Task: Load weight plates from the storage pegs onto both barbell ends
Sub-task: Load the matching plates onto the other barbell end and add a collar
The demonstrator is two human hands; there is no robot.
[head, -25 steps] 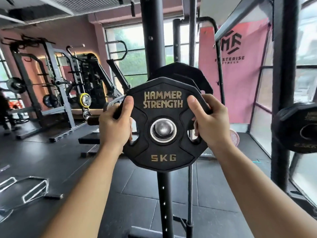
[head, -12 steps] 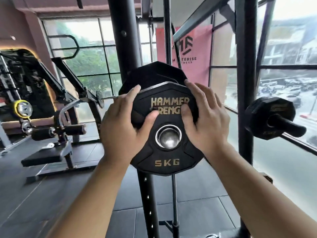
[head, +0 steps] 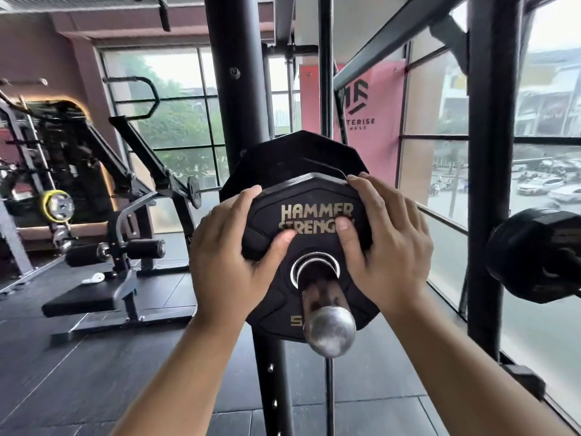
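Note:
A black 5 kg plate [head: 314, 196] with gold "HAMMER STRENGTH" lettering sits on a steel sleeve [head: 330, 328] whose rounded end sticks out toward me through the plate's hole. Directly behind it on the same sleeve is a larger black plate [head: 292, 155]. My left hand [head: 226, 262] grips the 5 kg plate's upper left rim, thumb laid across the face. On the upper right rim my right hand [head: 390, 247] holds the same way, its thumb over the lettering.
A black rack upright [head: 235, 89] rises just behind the plates. Another upright [head: 490, 184] stands at the right, with a black plate on a peg [head: 534, 250] beside it. A bench machine [head: 94, 297] is at the left on the rubber floor. Windows line the right side.
The 5 kg plate has slid farther along the sleeve, so more steel now shows in front of it. Both hands moved from the plate's side openings up to its upper rim.

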